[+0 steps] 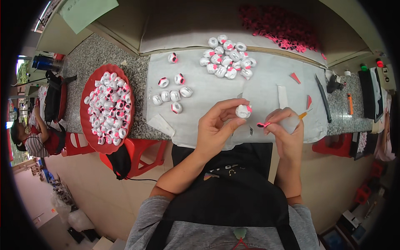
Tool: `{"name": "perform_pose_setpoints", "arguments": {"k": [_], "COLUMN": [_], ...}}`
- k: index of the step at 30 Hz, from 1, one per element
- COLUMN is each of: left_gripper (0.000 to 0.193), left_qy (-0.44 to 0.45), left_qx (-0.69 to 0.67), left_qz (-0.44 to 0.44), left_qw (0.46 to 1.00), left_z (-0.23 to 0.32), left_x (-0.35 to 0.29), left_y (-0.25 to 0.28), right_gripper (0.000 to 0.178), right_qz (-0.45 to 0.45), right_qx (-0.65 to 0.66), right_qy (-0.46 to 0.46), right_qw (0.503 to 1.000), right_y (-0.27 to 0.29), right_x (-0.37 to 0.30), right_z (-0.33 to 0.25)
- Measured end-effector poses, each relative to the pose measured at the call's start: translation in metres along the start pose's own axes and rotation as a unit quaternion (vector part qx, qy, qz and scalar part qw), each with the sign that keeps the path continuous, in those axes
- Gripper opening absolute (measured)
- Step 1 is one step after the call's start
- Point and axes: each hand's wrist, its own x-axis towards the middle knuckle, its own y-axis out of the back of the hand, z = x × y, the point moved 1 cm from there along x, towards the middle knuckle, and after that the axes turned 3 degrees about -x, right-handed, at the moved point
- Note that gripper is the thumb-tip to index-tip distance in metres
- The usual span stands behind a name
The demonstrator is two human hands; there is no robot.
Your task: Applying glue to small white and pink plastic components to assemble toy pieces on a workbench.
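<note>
My left hand (216,127) pinches a small white figurine head (242,111) with a pink patch, above the near part of the white paper sheet (258,93). Just to its right, my right hand (288,139) has a small pink piece with a dark patch (263,124) between thumb and fingertip. The same hand also holds a translucent squeeze bottle (290,123) with a yellow nozzle, pointing up and right. The two hands are apart. Beyond them lies a heap of similar white heads (227,58); several more white heads (165,96) are scattered at the left of the sheet.
A scalloped red tray (85,112) full of white heads stands at the left, with a red stool (139,160) below. Many pink pieces (283,27) lie on the shelf at the back. A dark pen-like tool (323,96) is at the right. Another person (35,139) sits far left.
</note>
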Motion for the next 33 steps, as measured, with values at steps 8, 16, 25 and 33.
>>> {"name": "perform_pose_setpoints", "arguments": {"k": [8,16,25,33], "left_gripper": [0.029,0.028,0.026,0.024], "left_qy": [-0.038,-0.048,0.057,0.071], "left_qx": [0.136,0.183,-0.028,-0.040], "left_qz": [-0.041,-0.058,-0.018,-0.034], "left_qw": [0.989,0.980,0.998,0.996], "left_z": [-0.005,-0.007,-0.007,-0.008], "left_x": [-0.004,-0.005,-0.005,-0.008], "left_y": [-0.015,-0.015,-0.012,-0.009], "right_gripper": [0.009,0.009,0.021,0.033], "right_qz": [-0.005,0.009,0.039,-0.027], "right_qx": [0.051,0.024,-0.064,0.002], "right_qy": [-0.022,-0.004,0.087,-0.016], "right_qw": [0.998,1.000,0.993,1.000], "right_y": [0.003,0.003,0.001,-0.007], "right_x": [-0.010,-0.009,-0.010,-0.009], "right_z": [0.009,0.015,0.024,0.020]}}
